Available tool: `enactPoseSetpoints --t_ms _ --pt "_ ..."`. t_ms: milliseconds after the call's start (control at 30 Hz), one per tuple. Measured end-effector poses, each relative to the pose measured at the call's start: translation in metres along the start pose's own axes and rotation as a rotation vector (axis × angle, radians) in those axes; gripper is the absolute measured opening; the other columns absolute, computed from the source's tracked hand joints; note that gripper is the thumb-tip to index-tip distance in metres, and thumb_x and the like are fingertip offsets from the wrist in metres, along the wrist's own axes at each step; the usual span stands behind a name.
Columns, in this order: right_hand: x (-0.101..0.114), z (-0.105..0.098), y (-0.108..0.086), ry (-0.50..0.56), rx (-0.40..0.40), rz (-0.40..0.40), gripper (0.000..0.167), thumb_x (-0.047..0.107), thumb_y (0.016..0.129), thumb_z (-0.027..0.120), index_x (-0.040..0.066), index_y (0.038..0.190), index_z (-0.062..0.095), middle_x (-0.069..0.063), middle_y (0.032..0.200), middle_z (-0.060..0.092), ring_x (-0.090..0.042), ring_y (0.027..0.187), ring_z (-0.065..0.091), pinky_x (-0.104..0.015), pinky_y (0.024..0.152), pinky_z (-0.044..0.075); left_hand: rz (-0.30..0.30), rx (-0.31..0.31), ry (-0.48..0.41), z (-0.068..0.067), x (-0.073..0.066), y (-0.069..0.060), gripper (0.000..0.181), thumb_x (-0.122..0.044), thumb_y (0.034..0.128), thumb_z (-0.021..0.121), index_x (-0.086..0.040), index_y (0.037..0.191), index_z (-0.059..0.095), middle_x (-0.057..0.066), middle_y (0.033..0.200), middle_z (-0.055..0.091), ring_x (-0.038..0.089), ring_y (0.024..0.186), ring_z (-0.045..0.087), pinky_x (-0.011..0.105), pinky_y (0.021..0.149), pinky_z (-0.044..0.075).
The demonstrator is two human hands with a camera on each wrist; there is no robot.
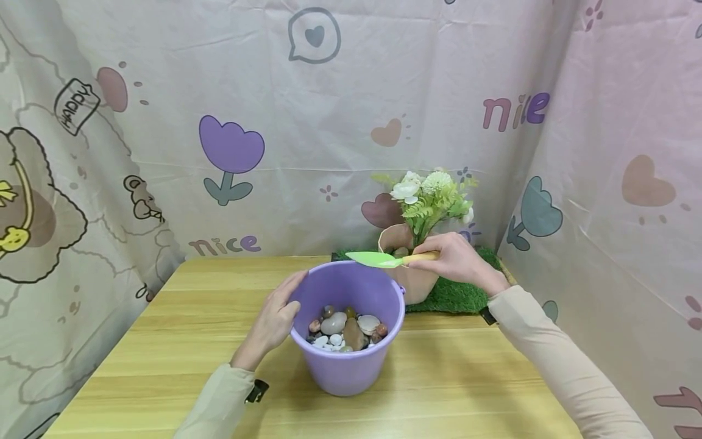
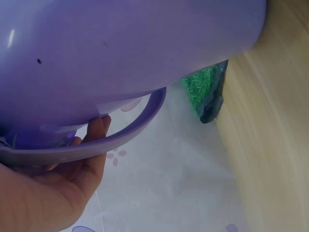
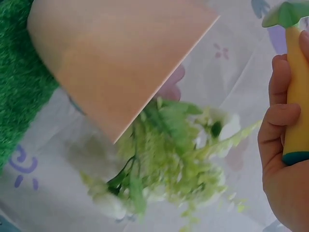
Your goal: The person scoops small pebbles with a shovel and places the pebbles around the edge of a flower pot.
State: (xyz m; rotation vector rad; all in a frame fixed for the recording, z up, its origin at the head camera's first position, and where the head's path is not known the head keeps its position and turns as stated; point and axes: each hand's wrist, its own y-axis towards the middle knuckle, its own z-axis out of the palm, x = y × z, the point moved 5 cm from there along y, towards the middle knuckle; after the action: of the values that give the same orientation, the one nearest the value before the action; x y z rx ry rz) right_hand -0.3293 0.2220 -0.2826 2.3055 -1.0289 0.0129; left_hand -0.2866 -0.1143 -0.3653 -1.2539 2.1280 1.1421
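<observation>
Pale sleeves nearest the eye, entering at lower left and lower right of the frame. Beyond, by size: patterned cloth across the back and both sides; wooden table filling much of the lower half; purple bucket upright, just below the middle. Green mat right of centre, partly hidden behind a peach pot; white flowers rising by its mouth.

Left hand at the bucket's left rim — in the left wrist view its fingers reach past the purple bail to the bucket. Whether they pinch the rim, I cannot tell. Right hand right of centre, in front of the pot, fingers and thumb clamped on the yellow handle of a trowel.

Relation worth noting: trowel's long axis runs nearly level across the frame, green blade to the left of the grip, tip across the bucket's far rim as seen from here; height above that rim unclear.

Smallest last: stones — grey, brown, white — down inside the bucket, lower left of the grip and beneath the blade. Left hand is nearer them; right hand is nearer the pot.
</observation>
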Motion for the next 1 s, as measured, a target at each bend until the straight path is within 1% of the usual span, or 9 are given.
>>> enactPoseSetpoints --t_ms 167,267,400,533,633,767,833,900,1000 --pt "0.017 0.012 0.002 -0.018 0.027 -0.107 0.011 0.033 0.080 0.079 0.025 0.087 0.079 0.017 0.075 0.068 0.002 0.060 0.052 -0.021 0.056 0.043 -0.001 -0.001 0.003 0.000 0.000 0.000 0.066 0.000 0.0825 0.043 -0.001 0.149 0.039 0.016 0.154 0.040 0.038 0.141 0.037 0.056 0.117 0.028" --pt "0.026 0.019 0.004 -0.022 0.052 -0.162 0.010 0.035 0.079 0.079 0.027 0.086 0.079 0.019 0.073 0.065 0.003 0.058 0.049 -0.019 0.055 0.042 0.000 -0.005 0.005 0.000 0.000 0.000 0.067 0.000 0.0825 0.044 -0.002 0.149 0.039 0.015 0.154 0.040 0.038 0.141 0.037 0.056 0.117 0.028" --pt "0.038 0.027 0.007 -0.046 0.077 -0.200 0.011 0.038 0.079 0.079 0.029 0.084 0.077 0.020 0.073 0.062 0.004 0.058 0.049 -0.017 0.054 0.042 0.007 -0.008 0.007 0.000 0.001 0.000 0.067 0.000 0.0824 0.044 -0.003 0.149 0.039 0.014 0.153 0.041 0.038 0.141 0.038 0.056 0.116 0.029" --pt "0.049 0.036 0.010 -0.103 0.102 -0.235 0.014 0.040 0.078 0.079 0.029 0.087 0.080 0.017 0.077 0.064 0.004 0.064 0.052 -0.016 0.056 0.045 0.010 -0.007 0.007 0.000 0.001 0.000 0.067 0.000 0.0824 0.044 -0.003 0.149 0.040 0.015 0.153 0.041 0.038 0.140 0.038 0.057 0.116 0.030" --pt "0.057 0.043 0.013 -0.147 0.141 -0.269 0.014 0.041 0.080 0.077 0.030 0.087 0.080 0.016 0.079 0.063 0.001 0.069 0.053 -0.018 0.059 0.046 0.009 -0.007 0.006 -0.001 0.001 0.000 0.066 0.000 0.0825 0.044 -0.003 0.149 0.040 0.015 0.153 0.041 0.038 0.141 0.038 0.056 0.116 0.029" --pt "0.065 0.053 0.017 -0.197 0.204 -0.315 0.014 0.044 0.082 0.075 0.030 0.084 0.078 0.016 0.078 0.061 0.000 0.071 0.053 -0.019 0.062 0.047 0.010 -0.006 0.011 0.000 0.001 0.000 0.067 0.000 0.0823 0.044 -0.003 0.149 0.040 0.015 0.153 0.041 0.038 0.141 0.037 0.057 0.116 0.029" --pt "0.069 0.056 0.020 -0.203 0.241 -0.334 0.015 0.044 0.082 0.074 0.030 0.082 0.078 0.016 0.078 0.062 0.000 0.072 0.055 -0.020 0.063 0.049 0.010 -0.005 0.013 0.000 0.001 0.000 0.067 0.000 0.0821 0.044 -0.003 0.149 0.039 0.016 0.154 0.040 0.038 0.141 0.037 0.058 0.116 0.028" --pt "0.072 0.059 0.022 -0.209 0.278 -0.338 0.015 0.045 0.082 0.074 0.031 0.079 0.077 0.017 0.076 0.064 -0.001 0.073 0.056 -0.022 0.064 0.049 0.008 -0.004 0.014 0.000 0.001 0.000 0.067 0.000 0.0822 0.044 -0.003 0.149 0.039 0.016 0.154 0.040 0.038 0.142 0.036 0.058 0.116 0.028" --pt "0.075 0.064 0.026 -0.211 0.338 -0.316 0.016 0.047 0.081 0.074 0.032 0.075 0.075 0.018 0.072 0.062 -0.003 0.072 0.055 -0.023 0.064 0.048 0.006 -0.005 0.012 0.000 0.000 0.000 0.067 0.000 0.0824 0.043 -0.003 0.149 0.040 0.016 0.154 0.039 0.038 0.142 0.036 0.057 0.116 0.028"
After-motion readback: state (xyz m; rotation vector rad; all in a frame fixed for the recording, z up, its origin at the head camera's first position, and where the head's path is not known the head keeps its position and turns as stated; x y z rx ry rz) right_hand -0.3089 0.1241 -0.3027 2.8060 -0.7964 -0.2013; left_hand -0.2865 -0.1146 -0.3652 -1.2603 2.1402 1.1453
